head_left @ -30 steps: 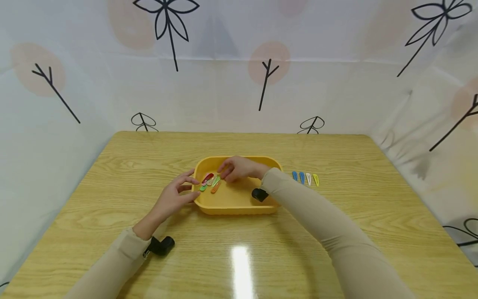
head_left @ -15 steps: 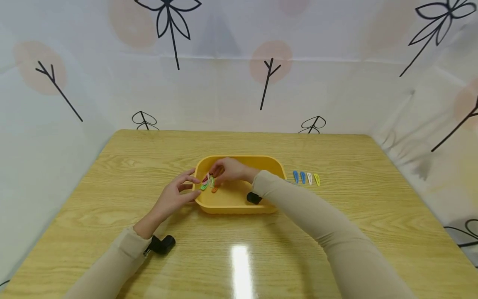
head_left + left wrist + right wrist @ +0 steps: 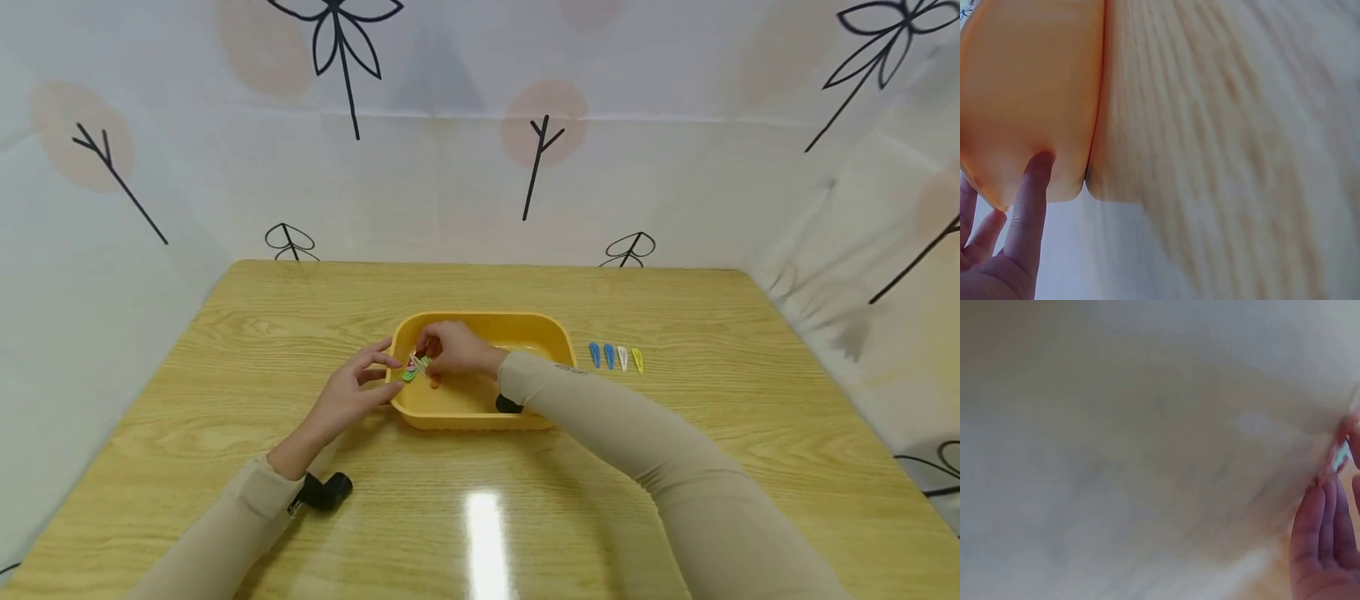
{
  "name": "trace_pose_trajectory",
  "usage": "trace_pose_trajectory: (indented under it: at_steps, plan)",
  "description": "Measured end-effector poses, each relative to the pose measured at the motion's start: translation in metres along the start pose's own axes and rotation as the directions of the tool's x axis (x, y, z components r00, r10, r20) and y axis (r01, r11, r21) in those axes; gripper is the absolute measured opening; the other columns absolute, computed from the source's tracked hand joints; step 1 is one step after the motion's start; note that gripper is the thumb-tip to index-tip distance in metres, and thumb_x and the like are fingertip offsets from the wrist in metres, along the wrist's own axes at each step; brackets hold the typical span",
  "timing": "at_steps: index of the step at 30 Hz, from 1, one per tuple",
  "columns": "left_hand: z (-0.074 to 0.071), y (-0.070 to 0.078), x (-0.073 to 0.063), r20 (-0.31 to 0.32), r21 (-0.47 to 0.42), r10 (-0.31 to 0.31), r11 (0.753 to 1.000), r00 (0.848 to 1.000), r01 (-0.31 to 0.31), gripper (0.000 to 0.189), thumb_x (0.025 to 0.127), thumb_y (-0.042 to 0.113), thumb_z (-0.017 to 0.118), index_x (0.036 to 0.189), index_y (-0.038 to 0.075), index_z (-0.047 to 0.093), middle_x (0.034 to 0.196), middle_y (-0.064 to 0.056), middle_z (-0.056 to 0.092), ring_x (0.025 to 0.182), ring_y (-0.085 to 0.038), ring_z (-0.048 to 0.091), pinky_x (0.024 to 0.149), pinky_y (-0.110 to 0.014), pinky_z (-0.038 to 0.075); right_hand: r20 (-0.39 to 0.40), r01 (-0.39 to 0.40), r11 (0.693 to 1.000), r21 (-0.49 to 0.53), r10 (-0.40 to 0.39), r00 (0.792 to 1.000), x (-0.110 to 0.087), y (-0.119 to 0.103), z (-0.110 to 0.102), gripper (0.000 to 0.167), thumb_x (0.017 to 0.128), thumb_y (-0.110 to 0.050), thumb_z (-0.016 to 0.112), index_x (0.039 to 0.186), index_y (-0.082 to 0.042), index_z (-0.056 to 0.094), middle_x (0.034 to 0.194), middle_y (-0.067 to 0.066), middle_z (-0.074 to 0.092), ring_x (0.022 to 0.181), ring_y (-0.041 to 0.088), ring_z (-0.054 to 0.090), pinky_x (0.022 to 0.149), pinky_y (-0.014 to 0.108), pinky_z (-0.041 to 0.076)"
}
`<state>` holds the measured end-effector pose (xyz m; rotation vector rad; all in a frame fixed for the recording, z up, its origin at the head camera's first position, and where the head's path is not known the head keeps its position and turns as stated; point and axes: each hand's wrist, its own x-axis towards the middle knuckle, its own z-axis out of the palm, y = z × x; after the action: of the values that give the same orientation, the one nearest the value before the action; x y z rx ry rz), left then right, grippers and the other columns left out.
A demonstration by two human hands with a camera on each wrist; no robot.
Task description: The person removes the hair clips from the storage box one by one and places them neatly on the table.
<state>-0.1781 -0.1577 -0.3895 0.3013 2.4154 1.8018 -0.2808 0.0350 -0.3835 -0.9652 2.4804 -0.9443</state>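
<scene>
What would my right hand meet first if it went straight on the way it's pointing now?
Your right hand would probably meet the hair clips in the yellow tray first; whether it already touches them is unclear.

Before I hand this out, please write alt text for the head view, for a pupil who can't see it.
A person's right hand reaches among colorful hair clips inside a yellow tray; the left hand touches its left end. To the tray's right, two blue clips, a white clip and a yellow clip lie in a row on a wooden table.
</scene>
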Motion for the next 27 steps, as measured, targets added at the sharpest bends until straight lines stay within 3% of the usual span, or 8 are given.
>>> trace_pose_trajectory:
  at_steps: [6, 15, 22, 27]
  plan:
    - [0.000, -0.001, 0.001, -0.004, 0.015, 0.001, 1.000, 1.000, -0.001, 0.032, 0.086, 0.013, 0.068, 0.110, -0.003, 0.057, 0.149, -0.007, 0.028, 0.117, -0.038, 0.046, 0.075, -0.030, 0.053, 0.069, 0.055, 0.998, 0.022, -0.057, 0.996, -0.001, 0.005, -0.007, 0.031, 0.075, 0.011, 0.069, 0.104, 0.000, 0.062, 0.096, 0.008, 0.063, 0.084, 0.016, 0.059, 0.073, 0.021, 0.049]
    - [0.000, -0.002, 0.001, -0.003, 0.013, 0.003, 1.000, 1.000, -0.003, 0.031, 0.085, 0.014, 0.069, 0.110, -0.001, 0.058, 0.149, -0.005, 0.028, 0.117, -0.037, 0.046, 0.076, -0.030, 0.053, 0.099, 0.146, 0.988, -0.052, -0.140, 0.985, -0.003, 0.007, -0.017, 0.023, 0.078, 0.010, 0.065, 0.098, -0.001, 0.067, 0.089, 0.006, 0.064, 0.081, 0.014, 0.059, 0.073, 0.020, 0.049]
    - [0.001, -0.001, 0.000, -0.001, 0.017, 0.004, 1.000, 1.000, -0.004, 0.031, 0.085, 0.014, 0.069, 0.110, -0.002, 0.057, 0.149, -0.006, 0.028, 0.117, -0.038, 0.046, 0.075, -0.031, 0.054, 0.125, 0.207, 0.977, -0.042, -0.200, 0.972, -0.010, -0.006, -0.028, 0.020, 0.082, 0.009, 0.059, 0.099, 0.000, 0.067, 0.094, 0.007, 0.065, 0.084, 0.016, 0.058, 0.078, 0.021, 0.048]
    - [0.001, -0.001, 0.000, -0.004, 0.023, 0.004, 1.000, 1.000, -0.004, 0.031, 0.086, 0.013, 0.068, 0.111, -0.001, 0.058, 0.149, -0.006, 0.028, 0.118, -0.039, 0.045, 0.076, -0.032, 0.054, 0.122, 0.207, 0.978, -0.026, -0.203, 0.972, -0.022, -0.020, -0.040, 0.019, 0.085, 0.006, 0.061, 0.102, -0.001, 0.066, 0.093, 0.006, 0.063, 0.085, 0.015, 0.057, 0.079, 0.022, 0.048]
